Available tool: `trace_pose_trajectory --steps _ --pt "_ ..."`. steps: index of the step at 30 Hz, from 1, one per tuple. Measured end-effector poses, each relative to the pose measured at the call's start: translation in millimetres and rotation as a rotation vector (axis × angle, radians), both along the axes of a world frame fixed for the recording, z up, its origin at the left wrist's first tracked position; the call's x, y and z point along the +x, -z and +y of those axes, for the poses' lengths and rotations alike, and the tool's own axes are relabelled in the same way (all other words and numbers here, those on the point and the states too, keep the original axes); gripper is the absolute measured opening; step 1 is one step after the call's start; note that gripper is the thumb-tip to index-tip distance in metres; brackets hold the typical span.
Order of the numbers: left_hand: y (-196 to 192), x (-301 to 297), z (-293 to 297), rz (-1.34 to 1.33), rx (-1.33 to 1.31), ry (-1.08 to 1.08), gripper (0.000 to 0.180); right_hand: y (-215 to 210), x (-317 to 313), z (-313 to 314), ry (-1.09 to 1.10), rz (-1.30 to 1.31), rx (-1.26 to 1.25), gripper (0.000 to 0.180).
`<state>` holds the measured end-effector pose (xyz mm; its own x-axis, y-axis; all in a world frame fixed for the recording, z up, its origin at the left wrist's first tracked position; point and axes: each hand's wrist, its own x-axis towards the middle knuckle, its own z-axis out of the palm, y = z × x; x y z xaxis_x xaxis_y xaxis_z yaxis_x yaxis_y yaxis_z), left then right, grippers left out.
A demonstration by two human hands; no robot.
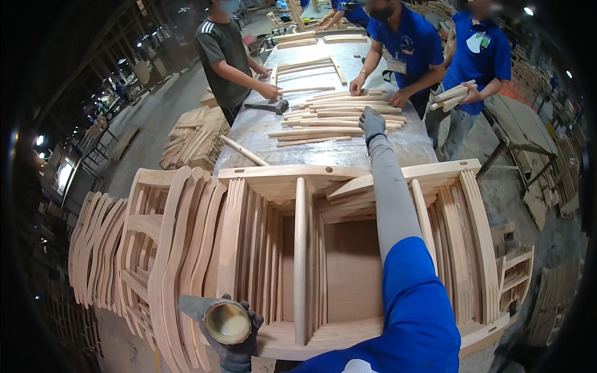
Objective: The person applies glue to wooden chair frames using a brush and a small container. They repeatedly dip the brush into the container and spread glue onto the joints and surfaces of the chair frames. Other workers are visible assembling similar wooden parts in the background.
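My left hand (231, 351), in a dark grey glove, is closed round a small cup (228, 321) with pale, creamy liquid inside. A flat grey piece (194, 306) sticks out to the left beside the cup's rim; its kind is unclear. My right arm, in a grey sleeve, stretches far across the table. At its end my gloved right hand (374, 126) reaches over the right part of a pile of wooden slats (329, 123), fingers extended and apparently touching them. Below that arm stand stacked wooden chair frames (300, 261).
Curved wooden parts (180, 248) stand at the left. A mallet (267, 107), a loose wooden bar (244, 151) and a wooden frame (308, 66) lie on the covered table (249, 133). Co-workers flank it; one touches slats, another holds a slat bundle (453, 97). Stacked wood (194, 133) sits on the floor.
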<state>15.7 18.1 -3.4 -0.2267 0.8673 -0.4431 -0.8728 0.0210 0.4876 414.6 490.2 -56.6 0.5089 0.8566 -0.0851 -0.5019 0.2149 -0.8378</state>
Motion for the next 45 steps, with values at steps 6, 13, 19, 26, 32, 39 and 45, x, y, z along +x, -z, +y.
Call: trace_pose_trajectory --steps 6,13,19,26,32,39,45 --pt "8 -9 -2 -0.012 0.104 0.123 0.075 -8 13 2 0.075 -0.032 0.024 0.016" --pt "12 -15 -1 0.016 0.121 0.179 0.076 -13 40 0 0.116 0.018 0.039 0.025" --pt "-4 -1 -6 0.040 0.098 0.109 0.074 -34 5 -47 -0.070 -0.039 0.007 0.021" --pt "5 -11 -9 -0.055 0.214 0.157 0.070 -83 -8 -159 -0.275 -0.247 0.060 0.021" --pt "5 -20 -13 -0.027 0.346 0.283 0.057 -114 -41 -287 -0.301 -0.446 0.038 0.030" --pt "4 -19 -20 -0.028 0.365 0.350 0.053 -153 -54 -437 -0.314 -0.673 -0.019 0.037" --pt "2 -13 -19 -0.001 0.396 0.382 0.052 -163 -53 -518 -0.260 -0.646 0.031 0.030"
